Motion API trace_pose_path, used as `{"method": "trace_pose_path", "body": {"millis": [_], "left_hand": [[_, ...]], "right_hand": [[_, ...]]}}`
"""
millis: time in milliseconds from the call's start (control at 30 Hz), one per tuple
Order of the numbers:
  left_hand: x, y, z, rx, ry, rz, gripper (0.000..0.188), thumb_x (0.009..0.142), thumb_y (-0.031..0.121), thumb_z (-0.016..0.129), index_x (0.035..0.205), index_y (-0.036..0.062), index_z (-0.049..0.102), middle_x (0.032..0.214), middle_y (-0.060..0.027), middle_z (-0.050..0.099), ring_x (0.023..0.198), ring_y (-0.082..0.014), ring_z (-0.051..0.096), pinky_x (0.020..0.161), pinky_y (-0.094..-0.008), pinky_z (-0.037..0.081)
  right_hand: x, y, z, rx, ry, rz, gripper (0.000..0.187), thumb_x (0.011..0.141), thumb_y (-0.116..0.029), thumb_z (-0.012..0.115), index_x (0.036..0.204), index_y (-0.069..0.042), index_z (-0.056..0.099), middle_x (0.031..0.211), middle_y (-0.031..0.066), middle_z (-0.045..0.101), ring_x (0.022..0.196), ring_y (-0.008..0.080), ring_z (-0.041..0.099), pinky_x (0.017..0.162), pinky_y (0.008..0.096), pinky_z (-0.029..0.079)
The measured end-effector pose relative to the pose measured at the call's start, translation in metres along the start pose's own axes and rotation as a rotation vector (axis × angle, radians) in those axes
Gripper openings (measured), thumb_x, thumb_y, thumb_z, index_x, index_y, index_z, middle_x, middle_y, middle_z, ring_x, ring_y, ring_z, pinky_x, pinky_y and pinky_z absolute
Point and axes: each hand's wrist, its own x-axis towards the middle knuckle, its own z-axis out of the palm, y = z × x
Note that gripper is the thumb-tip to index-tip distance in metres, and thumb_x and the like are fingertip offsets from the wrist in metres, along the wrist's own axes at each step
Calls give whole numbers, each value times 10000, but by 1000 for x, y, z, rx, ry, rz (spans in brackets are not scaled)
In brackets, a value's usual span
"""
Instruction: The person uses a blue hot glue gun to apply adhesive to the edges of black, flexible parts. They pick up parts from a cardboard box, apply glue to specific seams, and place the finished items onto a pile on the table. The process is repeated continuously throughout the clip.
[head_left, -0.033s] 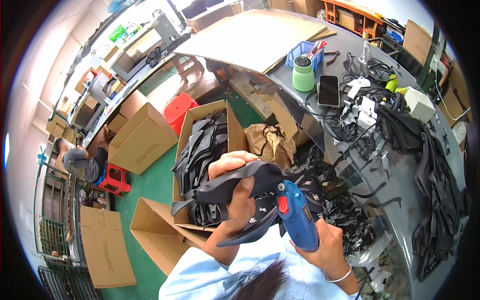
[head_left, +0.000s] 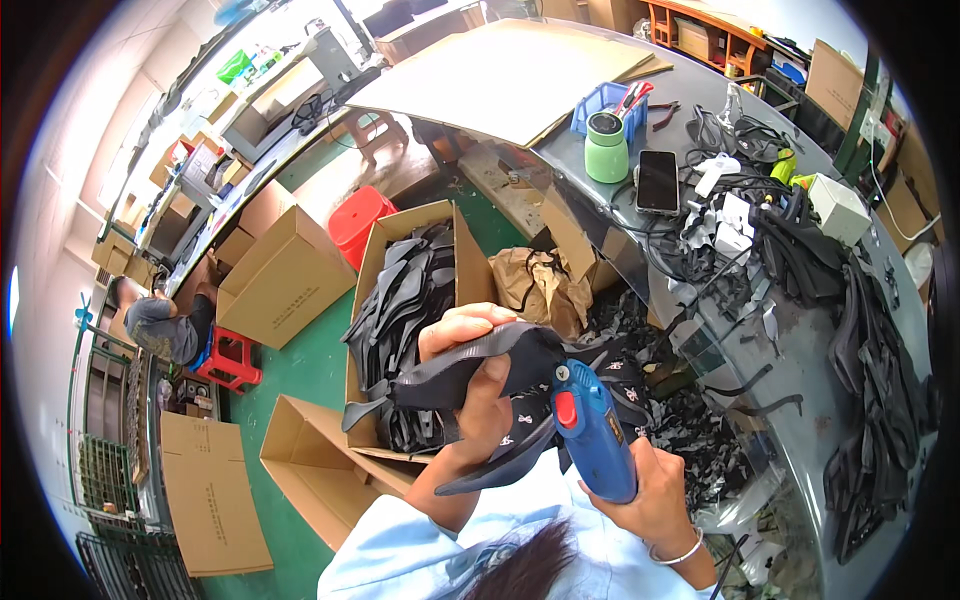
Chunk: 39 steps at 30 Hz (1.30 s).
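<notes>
My left hand is closed round a curved black rubbery piece, with the fingers over its top edge and the thumb along its near side. My right hand grips a blue handheld tool with a red button, its head up against the right end of the black piece. The tool's working tip is hidden behind the piece, so its exact kind cannot be made out. Beneath my hands hangs dark cloth with small white figures. An open cardboard box behind my left hand holds many similar black pieces.
At the right, a grey table bears a green bottle, a phone, white scraps and a long heap of black pieces. Another open carton stands at lower left. Black offcuts lie below the table edge. A person sits far left.
</notes>
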Motion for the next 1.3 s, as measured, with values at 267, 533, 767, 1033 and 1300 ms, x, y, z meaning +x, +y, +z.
{"method": "trace_pose_path", "body": {"millis": [267, 533, 767, 1033, 1300], "left_hand": [[-9, 2, 8, -24, -18, -58, 305, 814, 87, 587, 1089, 61, 459, 1081, -152, 509, 1004, -249, 530, 897, -385, 456], [-5, 27, 16, -79, 48, -396, 332, 765, 32, 552, 1087, 39, 473, 1083, -151, 536, 973, -229, 559, 893, -368, 461], [10, 36, 3, 158, -170, -546, 353, 756, 1, 566, 1097, 7, 475, 1026, -149, 587, 967, -205, 594, 890, -331, 472], [21, 33, -9, 252, -555, -571, 386, 761, -86, 491, 1134, 13, 501, 1059, -77, 606, 998, -133, 561, 891, -267, 426], [19, 23, -16, 352, -718, -459, 371, 726, -58, 517, 1092, -1, 544, 1054, -111, 604, 976, -236, 599, 889, -325, 443]], "right_hand": [[4, -6, 1, 63, 31, 5, 431, 612, -212, 828, 720, -48, 445, 559, 90, 505, 481, 263, 548, 474, 336, 428], [2, -5, 1, -165, 84, -28, 374, 579, -149, 792, 754, -43, 479, 579, 99, 501, 520, 297, 524, 499, 390, 404], [-1, -2, -1, -321, 126, -66, 337, 626, -164, 769, 760, -33, 489, 592, 103, 507, 540, 301, 520, 517, 391, 394], [1, -5, -3, -206, 108, -103, 312, 604, -130, 757, 712, -41, 478, 542, 79, 476, 465, 261, 498, 498, 350, 395], [2, -7, -3, -169, 91, -125, 361, 622, -202, 794, 721, -37, 489, 576, 82, 506, 482, 263, 501, 478, 361, 395]]}}
